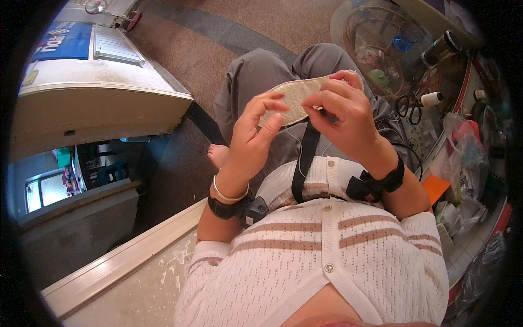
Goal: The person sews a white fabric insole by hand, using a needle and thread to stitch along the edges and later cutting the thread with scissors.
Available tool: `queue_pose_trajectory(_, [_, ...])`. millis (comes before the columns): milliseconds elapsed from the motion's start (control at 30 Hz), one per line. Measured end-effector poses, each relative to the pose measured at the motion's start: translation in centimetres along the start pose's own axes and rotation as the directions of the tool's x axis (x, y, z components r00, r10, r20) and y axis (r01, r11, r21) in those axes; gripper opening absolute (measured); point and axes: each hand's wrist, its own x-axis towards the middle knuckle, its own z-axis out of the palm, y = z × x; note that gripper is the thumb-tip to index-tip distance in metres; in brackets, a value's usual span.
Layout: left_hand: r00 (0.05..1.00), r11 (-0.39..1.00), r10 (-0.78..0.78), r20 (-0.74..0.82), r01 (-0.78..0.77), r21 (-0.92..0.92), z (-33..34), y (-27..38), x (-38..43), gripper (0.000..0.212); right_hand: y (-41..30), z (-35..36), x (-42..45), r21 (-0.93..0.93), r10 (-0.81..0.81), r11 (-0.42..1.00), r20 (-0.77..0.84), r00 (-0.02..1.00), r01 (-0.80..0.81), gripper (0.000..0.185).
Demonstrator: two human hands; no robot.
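Observation:
A cream-coloured, insole-shaped fabric piece [296, 98] with a stitched edge is held over my lap, above grey trousers [255, 77]. My right hand [343, 106] grips its right end, with thumb and index finger pinched together in front of it. Whether a needle sits in that pinch is too small to tell. My left hand [255, 126] is at the left end, thumb and fingers apart, and the piece shows between them. A thin white thread [301, 153] hangs in a loop below the piece, beside a black strap [305, 159].
At my right, black-handled scissors [408, 109] lie by a white thread spool [432, 99] on a cluttered glass-topped table. A dark jar [441, 49], a blue glass [404, 39] and clear plastic bags [466, 151] are there too. A white cabinet [102, 110] stands at left.

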Motion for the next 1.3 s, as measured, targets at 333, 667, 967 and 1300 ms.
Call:
queue_pose_trajectory(333, [0.949, 0.868, -0.292, 0.117, 0.315, -0.384, 1.4, 2.6, 0.1, 0.010, -0.5, 0.3, -0.3, -0.046, -0.051, 0.998, -0.034, 0.998, 0.049, 0.015])
queue_pose_trajectory(667, [0.995, 0.941, -0.084, 0.053, 0.097, -0.324, 0.5, 5.5, -0.8, 0.008, 0.5, -0.3, -0.7, 0.330, 0.523, 0.834, -0.218, 0.824, -0.442, 0.003])
queue_pose_trajectory(967, [0.585, 0.582, 0.780, 0.220, -0.551, -0.598, -0.3, 12.6, -0.4, 0.007, 1.7, 0.4, -1.9, 0.714, 0.622, 0.542, 0.015, 0.783, -0.444, 0.014])
queue_pose_trajectory(1300, [0.375, 0.535, 0.844, 0.383, -0.547, -0.644, -0.9, 11.6, 1.2, 0.010, 1.7, 0.7, -1.9, 0.758, 0.657, 0.451, 0.077, 0.750, -0.472, 0.011])
